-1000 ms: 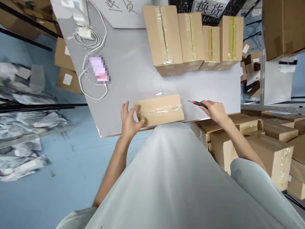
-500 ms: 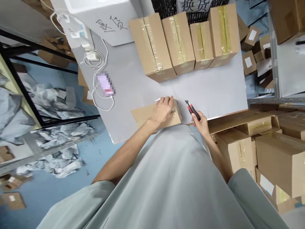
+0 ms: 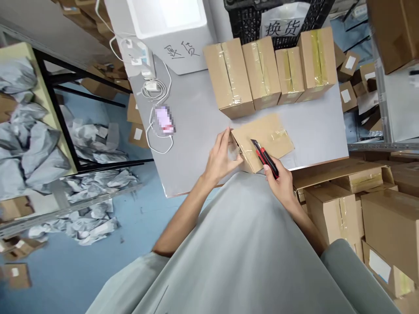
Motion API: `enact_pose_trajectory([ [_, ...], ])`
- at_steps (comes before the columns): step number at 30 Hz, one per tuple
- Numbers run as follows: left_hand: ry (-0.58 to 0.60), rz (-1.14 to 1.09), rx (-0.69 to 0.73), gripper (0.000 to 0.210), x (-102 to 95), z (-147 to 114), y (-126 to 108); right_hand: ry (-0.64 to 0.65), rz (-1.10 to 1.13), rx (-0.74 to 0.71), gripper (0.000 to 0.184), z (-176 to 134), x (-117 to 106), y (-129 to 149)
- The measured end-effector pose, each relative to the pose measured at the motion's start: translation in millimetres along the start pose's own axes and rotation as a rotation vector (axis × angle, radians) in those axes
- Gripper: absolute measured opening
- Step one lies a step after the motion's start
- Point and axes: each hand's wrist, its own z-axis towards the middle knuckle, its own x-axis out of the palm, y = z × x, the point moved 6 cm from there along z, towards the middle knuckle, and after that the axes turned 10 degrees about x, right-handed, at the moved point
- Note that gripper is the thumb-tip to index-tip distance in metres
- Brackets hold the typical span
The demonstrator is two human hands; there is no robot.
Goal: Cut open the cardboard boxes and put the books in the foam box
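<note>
A small cardboard box [image 3: 270, 135] with clear tape lies at an angle near the table's front edge. My left hand [image 3: 220, 159] spans its left end, fingertips at the far corner and thumb at the near one, steadying the box between them. In my right hand [image 3: 280, 181] is a black and red utility knife [image 3: 266, 159], its blade out and pointing up and left, over the box's near part. The left end face of the box is partly hidden by my left hand.
Several taped cartons [image 3: 227, 78] stand in a row at the table's back, before a black crate [image 3: 244, 24]. A white foam bin [image 3: 183, 52], a power strip [image 3: 144, 59] and a phone [image 3: 164, 120] on a cable are at left. Stacked cartons [image 3: 334, 209] stand at right.
The box has been turned and shifted right. My left hand has moved from its top to its left end. The knife in my right hand is now over the box instead of beside it.
</note>
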Motion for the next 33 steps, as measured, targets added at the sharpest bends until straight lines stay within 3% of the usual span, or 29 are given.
enact_pose_trajectory([
  [6, -0.081, -0.312, -0.034, 0.096, 26.6, -34, 43, 0.096, -0.264, -0.072, 0.050, 1, 36, 4],
  [10, -0.099, -0.489, -0.083, 0.080, 16.2, -42, 65, 0.104, -0.411, -0.079, 0.051, -5, 55, 4],
  [15, -0.177, -0.616, -0.183, 0.052, 8.7, -32, 79, 0.081, -0.515, -0.074, 0.054, -15, 67, 18],
  [23, -0.160, -0.707, -0.197, 0.063, 12.5, -23, 88, 0.027, -0.652, -0.069, 0.056, -20, 82, 34],
  [33, -0.181, -0.806, -0.259, 0.065, 15.1, -19, 91, 0.059, -0.935, 0.036, 0.058, -31, 84, 61],
])
